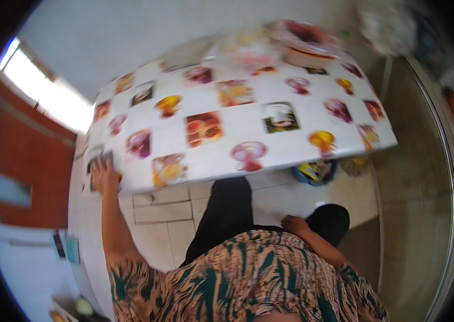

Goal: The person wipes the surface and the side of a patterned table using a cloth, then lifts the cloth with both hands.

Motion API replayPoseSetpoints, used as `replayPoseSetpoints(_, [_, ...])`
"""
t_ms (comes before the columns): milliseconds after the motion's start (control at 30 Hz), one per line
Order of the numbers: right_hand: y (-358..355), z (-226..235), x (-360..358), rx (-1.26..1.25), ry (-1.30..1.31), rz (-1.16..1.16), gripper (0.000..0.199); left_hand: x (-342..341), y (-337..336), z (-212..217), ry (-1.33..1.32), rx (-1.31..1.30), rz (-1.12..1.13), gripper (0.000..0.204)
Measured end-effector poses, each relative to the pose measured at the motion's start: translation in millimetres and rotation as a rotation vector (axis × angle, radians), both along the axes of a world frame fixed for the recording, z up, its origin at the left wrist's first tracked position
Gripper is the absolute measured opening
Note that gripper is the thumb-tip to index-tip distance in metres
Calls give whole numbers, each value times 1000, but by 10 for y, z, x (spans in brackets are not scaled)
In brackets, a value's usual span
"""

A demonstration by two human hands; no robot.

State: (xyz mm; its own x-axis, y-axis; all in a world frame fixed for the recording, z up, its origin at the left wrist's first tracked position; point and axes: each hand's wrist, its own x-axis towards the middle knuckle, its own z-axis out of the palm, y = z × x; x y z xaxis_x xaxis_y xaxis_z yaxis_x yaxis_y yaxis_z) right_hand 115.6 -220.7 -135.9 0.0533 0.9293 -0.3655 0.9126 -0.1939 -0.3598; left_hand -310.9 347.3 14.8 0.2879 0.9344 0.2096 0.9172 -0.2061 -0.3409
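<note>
Closest in, the right hand (293, 222) rests loosely curled against the person's dark trousers (227, 209), holding nothing, well short of the bench (248, 126). Further out and to the left, the left hand (103, 174) lies flat, fingers together, pressed on the near left corner of the bench's printed cloth (221, 155). The bench stretches away up and rightward from that hand; blurred dishes (302, 45) sit at its far edge.
</note>
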Motion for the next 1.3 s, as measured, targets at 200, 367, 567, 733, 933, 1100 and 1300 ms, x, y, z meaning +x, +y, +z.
replayPoseSetpoints(200, [193, 263, -105, -17, 176, -391, 30, 961, -1271, 215, -461, 56, -390, 51])
replayPoseSetpoints(367, [186, 452, -153, 18, 275, -521, 32, 2220, -2059, 515, -453, -102, -653, 52])
replayPoseSetpoints(567, [139, 581, -181, 125, 374, -546, 33, 3449, -2484, 612, -424, -182, -894, 54])
replayPoseSetpoints(733, [29, 572, -198, 159, 427, -621, 33, 4246, -2960, 632, -412, -190, -1016, 55])
replayPoseSetpoints(933, [-356, 528, -95, 198, 490, -740, 35, 4447, -3106, 658, -453, -237, -1075, 55])
replayPoseSetpoints(1100, [-636, 620, -86, 272, 617, -834, 38, 4387, -3081, 697, -445, -213, -1092, 56])
replayPoseSetpoints(1300, [-947, 602, -94, 410, 926, -995, 34, 4439, -3148, 743, -455, -211, -1125, 54])
